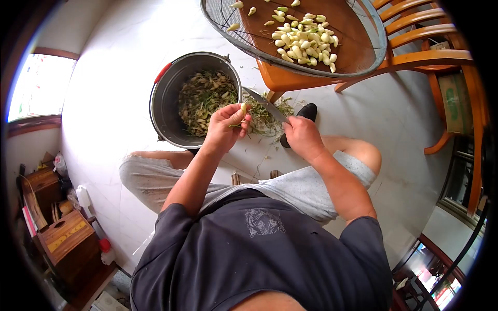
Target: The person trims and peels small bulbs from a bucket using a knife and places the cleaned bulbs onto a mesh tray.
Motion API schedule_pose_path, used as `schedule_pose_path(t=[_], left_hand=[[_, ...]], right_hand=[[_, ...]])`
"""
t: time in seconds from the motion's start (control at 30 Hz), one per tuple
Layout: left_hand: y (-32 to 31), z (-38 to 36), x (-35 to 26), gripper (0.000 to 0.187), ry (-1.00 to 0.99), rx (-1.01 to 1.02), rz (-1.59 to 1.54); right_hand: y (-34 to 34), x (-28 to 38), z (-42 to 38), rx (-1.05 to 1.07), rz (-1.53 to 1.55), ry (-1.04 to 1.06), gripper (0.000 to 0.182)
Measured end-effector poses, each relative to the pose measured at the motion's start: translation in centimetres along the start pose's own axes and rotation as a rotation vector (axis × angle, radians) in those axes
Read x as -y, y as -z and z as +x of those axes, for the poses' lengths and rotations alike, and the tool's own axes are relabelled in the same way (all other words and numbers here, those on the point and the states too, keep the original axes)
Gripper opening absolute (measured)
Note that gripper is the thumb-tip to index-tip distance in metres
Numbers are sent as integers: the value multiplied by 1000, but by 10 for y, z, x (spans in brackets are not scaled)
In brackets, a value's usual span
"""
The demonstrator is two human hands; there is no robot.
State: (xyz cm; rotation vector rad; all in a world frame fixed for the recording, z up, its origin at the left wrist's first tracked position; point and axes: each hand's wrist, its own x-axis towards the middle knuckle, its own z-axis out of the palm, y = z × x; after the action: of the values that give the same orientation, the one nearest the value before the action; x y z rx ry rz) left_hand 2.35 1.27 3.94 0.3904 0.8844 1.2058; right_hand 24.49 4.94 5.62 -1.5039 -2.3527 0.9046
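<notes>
Between its thumb and fingers, my left hand [225,127] pinches a small pale bulb [244,108] with some green bits below it. My right hand [303,136] is wrapped round the handle of a knife [268,105], whose blade points up and left, just right of the bulb. A metal bucket [160,111] with a red grip on its bail stands beyond my left hand, holding bulbs with green stems and leaves. Trimmed green scraps [264,116] lie on the floor under the blade. Peeled pale bulbs [308,41] are heaped in a round mesh sieve [381,44] at the top.
The sieve rests on a wooden chair [275,78], with its slatted back at the upper right. A black shoe [308,111] is beside my right hand. Wooden boxes [67,236] and a white bottle [83,196] stand at the far left.
</notes>
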Motion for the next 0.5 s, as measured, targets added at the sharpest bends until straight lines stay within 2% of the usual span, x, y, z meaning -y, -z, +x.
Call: schedule_pose_path(t=[0.13,0.23,0.33,0.5], left_hand=[[4,2,4,21,18,-4,-14],[9,3,8,20,33,-23,-20],[14,6,15,15,22,-19,0],[12,6,17,7,3,-10,70]], right_hand=[[0,7,-4,-171,122,140,15],[7,21,-5,-286,115,332,15],[4,20,-5,-242,85,374,19],[9,25,-7,-310,18,454,27]])
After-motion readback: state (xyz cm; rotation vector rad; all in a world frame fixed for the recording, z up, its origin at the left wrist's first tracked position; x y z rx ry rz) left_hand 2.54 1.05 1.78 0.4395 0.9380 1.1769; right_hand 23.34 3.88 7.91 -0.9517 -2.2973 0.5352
